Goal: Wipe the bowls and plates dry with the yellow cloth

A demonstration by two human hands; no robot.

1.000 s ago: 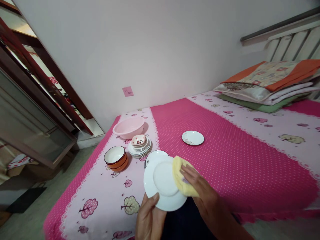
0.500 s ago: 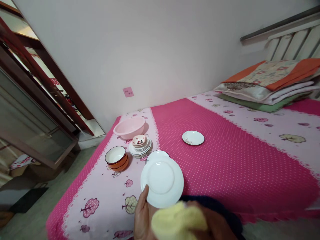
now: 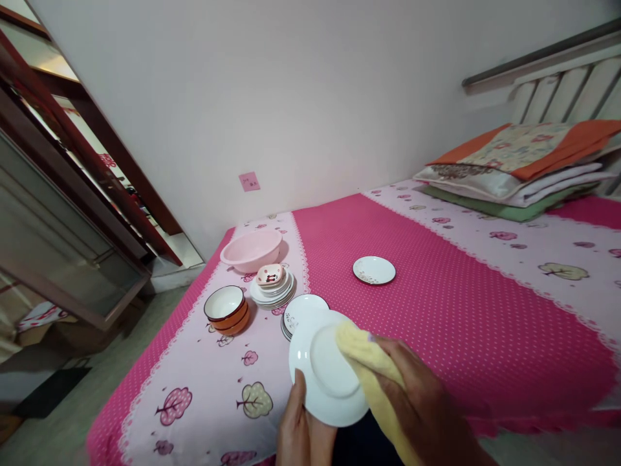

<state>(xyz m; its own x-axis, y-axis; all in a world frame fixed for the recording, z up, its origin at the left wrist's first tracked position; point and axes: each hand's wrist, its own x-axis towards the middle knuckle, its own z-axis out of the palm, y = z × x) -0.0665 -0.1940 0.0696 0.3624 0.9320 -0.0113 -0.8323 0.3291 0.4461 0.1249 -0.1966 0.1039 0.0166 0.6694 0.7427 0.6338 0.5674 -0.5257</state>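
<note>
My left hand grips a white plate at its lower left edge, thumb on the upper face and the other fingers underneath. A raised ring shows on that face. In my right hand is a yellow cloth, pressed against the plate's right side, with its loose end hanging down. Just behind the held plate lies a small stack of dark-rimmed plates, partly covered by it. One patterned dark-rimmed plate lies alone on the pink bedspread.
To the left stand stacked orange bowls and a pile of white plates topped by a small patterned dish. Behind them is a pink basin by the wall. Folded bedding and pillows lie at the right.
The held plate has moved slightly right and down and is tilted differently. My right hand has brought the cloth up from below onto the plate's right side.
</note>
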